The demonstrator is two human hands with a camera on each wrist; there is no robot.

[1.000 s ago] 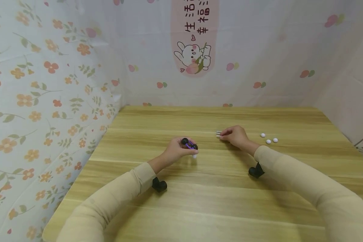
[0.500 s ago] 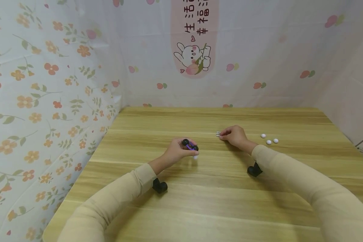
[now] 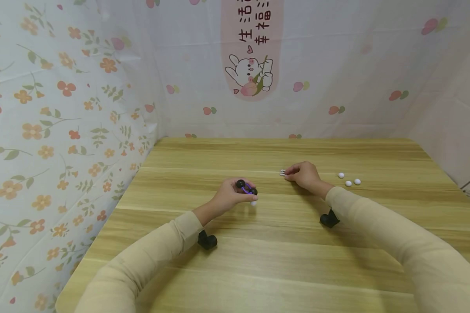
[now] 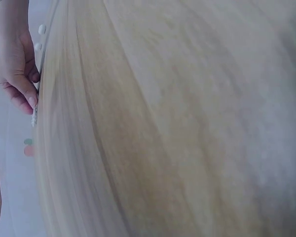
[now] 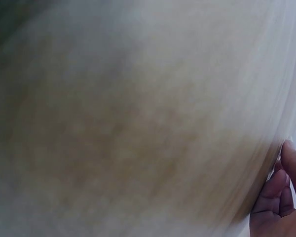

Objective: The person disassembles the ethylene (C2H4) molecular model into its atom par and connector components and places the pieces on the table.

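My left hand (image 3: 228, 194) holds a ball-and-stick molecular model just above the table, left of the middle. Two black balls (image 3: 240, 184) show on it, joined by purple curved links (image 3: 246, 189). Below my thumb a white ball (image 3: 253, 203) sticks out. Farther right, my right hand (image 3: 306, 175) is down at the tabletop, thumb and fingertips pinching at a small group of short white connector pegs (image 3: 283, 172); the fingers partly cover them. In the left wrist view, the right hand (image 4: 18, 74) shows with the pegs (image 4: 34, 117) at its fingertips.
Three loose white balls (image 3: 348, 183) lie on the wooden table (image 3: 266, 261) to the right of my right hand. Black wrist camera mounts (image 3: 207, 240) hang under both sleeves. A patterned cloth (image 3: 321, 65) stands behind the table, and a flowered one on the left.
The white pegs sit closer together and more evenly than a second ago, with my right fingertips still at them. My left hand and the model have barely moved.
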